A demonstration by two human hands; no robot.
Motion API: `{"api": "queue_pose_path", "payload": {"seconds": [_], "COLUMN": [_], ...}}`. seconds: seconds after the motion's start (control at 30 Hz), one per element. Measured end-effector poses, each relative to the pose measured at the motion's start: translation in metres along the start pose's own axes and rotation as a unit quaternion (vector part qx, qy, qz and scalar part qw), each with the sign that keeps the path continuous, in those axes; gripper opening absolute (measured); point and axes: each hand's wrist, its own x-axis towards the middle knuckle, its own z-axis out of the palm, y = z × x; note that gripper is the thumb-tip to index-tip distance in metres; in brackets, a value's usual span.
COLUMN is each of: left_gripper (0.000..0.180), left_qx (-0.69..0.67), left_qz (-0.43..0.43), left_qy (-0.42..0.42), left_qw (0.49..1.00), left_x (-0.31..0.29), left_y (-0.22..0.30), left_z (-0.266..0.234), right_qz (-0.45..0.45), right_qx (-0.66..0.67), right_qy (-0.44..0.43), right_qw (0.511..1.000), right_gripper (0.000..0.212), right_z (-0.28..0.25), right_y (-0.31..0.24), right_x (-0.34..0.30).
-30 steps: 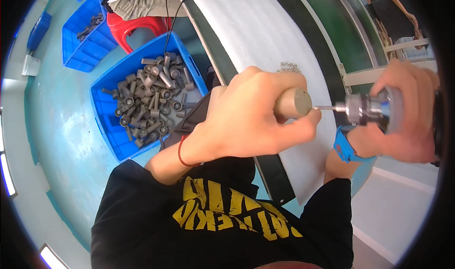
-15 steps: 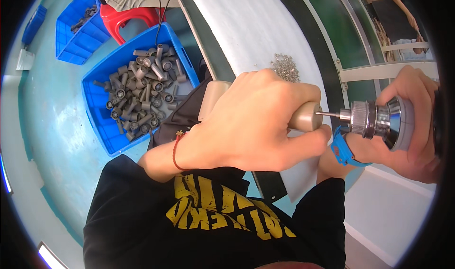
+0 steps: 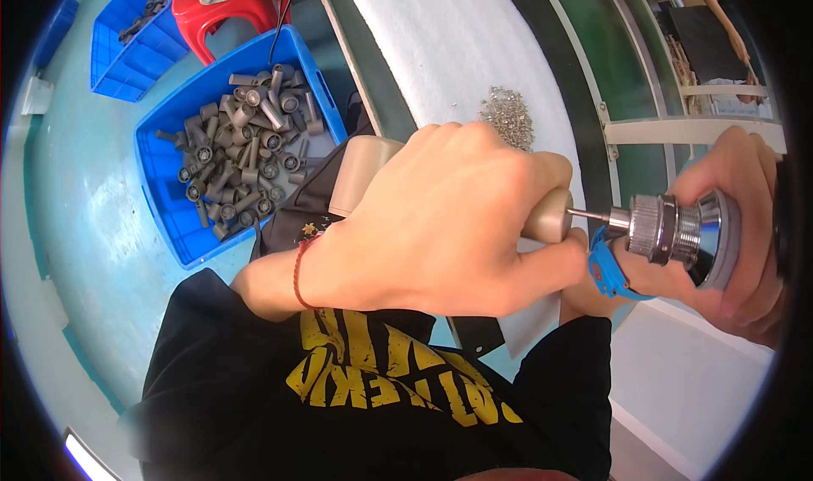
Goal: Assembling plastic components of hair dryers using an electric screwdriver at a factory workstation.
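Left hand (image 3: pixel 449 227) curled tight round beige part (image 3: pixel 550 217), end showing at thumb; right hand (image 3: pixel 751 227), right of part, wraps driver (image 3: pixel 665 229), bit (image 3: pixel 600 216) against that end.

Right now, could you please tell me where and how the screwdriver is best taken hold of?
I'd grip the screwdriver by the body behind its flared chrome collar, coming from the right and wrapping around, as the right hand does. Its thin bit points left at the tan piece in the left hand, and the flare should help keep a grip from sliding forward.
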Motion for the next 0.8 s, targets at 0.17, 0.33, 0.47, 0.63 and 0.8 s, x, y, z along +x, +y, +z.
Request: {"api": "queue_pose_path", "payload": {"seconds": [0.17, 0.33, 0.47, 0.63, 0.8], "left_gripper": [0.023, 0.022, 0.022, 0.022, 0.021], "left_qx": [0.036, 0.068, 0.104, 0.152, 0.18], "left_qz": [0.004, 0.001, 0.016, 0.008, 0.002], "left_qy": [0.023, 0.041, 0.07, 0.111, 0.179], "left_qw": [0.999, 0.997, 0.992, 0.982, 0.967], "left_x": [-0.001, -0.002, -0.001, 0.002, 0.012], "left_y": [0.002, 0.001, 0.0, 0.003, 0.004], "left_z": [0.001, 0.002, 0.004, 0.006, 0.012], "right_qz": [-0.003, -0.01, -0.017, -0.029, -0.044], "right_qx": [-0.02, -0.041, -0.058, -0.079, -0.097], "right_qy": [0.01, 0.02, 0.032, 0.05, 0.069], "right_qw": [1.0, 0.999, 0.998, 0.995, 0.992], "right_gripper": [0.011, 0.011, 0.011, 0.01, 0.01], "right_z": [-0.003, -0.007, -0.008, -0.03, -0.032], "right_y": [-0.003, -0.005, -0.005, -0.007, -0.005], "right_x": [-0.001, -0.001, -0.001, 0.01, 0.013]}}
